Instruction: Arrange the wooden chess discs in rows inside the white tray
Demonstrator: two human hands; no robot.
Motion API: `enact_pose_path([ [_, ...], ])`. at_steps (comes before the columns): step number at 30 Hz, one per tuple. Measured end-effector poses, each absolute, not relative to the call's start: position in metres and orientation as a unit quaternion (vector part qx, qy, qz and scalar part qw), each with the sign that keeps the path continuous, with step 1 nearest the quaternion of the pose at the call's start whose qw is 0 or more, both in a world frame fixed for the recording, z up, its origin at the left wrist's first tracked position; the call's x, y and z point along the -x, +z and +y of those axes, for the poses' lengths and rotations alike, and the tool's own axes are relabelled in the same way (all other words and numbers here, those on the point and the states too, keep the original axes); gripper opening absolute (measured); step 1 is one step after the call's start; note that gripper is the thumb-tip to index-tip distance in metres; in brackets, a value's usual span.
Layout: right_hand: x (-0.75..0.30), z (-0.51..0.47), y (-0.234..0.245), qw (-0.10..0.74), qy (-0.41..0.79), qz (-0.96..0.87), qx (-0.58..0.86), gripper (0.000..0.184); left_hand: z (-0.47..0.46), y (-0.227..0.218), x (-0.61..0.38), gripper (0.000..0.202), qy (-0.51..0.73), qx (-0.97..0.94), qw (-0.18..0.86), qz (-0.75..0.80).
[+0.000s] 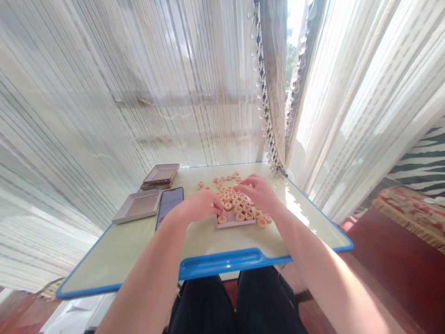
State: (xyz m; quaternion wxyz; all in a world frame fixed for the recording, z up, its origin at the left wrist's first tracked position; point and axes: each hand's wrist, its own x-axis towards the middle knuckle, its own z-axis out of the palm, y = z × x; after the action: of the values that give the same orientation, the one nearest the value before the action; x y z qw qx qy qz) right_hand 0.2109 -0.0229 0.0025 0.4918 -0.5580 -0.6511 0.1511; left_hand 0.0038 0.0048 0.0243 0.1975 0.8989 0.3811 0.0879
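Round wooden Chinese chess pieces with red and dark characters fill much of a shallow box (236,223). Over the box's left side, my left hand (203,206) has its fingers bent together at a piece (221,219) in the front left corner. My right hand (259,191) reaches over the far right side, fingertips closed at a red-marked piece (235,189). Dark-marked pieces (246,208) lie in rows inside. Several loose pieces (262,222) lie right of the box, and more loose pieces (227,178) are scattered behind it.
A phone (170,204) lies left of my left hand. Beside it are an open shallow box lid (137,206) and stacked trays (162,174). The pale table (194,236) has a blue rim with a front groove (220,262). String curtains (194,116) hang along its back.
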Motion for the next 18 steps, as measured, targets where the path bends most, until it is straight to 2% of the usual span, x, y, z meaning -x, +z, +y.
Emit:
enact_pose_path([
  [3, -0.210, -0.024, 0.004, 0.496, 0.173, -0.652, 0.546, 0.021, 0.002, 0.029, -0.003, 0.022, 0.125, -0.876, 0.193, 0.424],
  [9, -0.205, -0.027, 0.002, 0.520, 0.310, -0.628, 0.489, 0.026, 0.000, 0.030, -0.013, 0.032, 0.214, -0.845, 0.224, 0.436],
  [15, -0.199, -0.023, -0.007, 0.545, 0.317, -0.627, 0.457, 0.030, -0.005, 0.025, -0.021, 0.028, 0.289, -0.808, 0.307, 0.410],
  [18, -0.200, -0.023, -0.006, 0.542, 0.327, -0.629, 0.451, 0.031, -0.006, 0.024, -0.025, 0.028, 0.330, -0.790, 0.311, 0.411],
])
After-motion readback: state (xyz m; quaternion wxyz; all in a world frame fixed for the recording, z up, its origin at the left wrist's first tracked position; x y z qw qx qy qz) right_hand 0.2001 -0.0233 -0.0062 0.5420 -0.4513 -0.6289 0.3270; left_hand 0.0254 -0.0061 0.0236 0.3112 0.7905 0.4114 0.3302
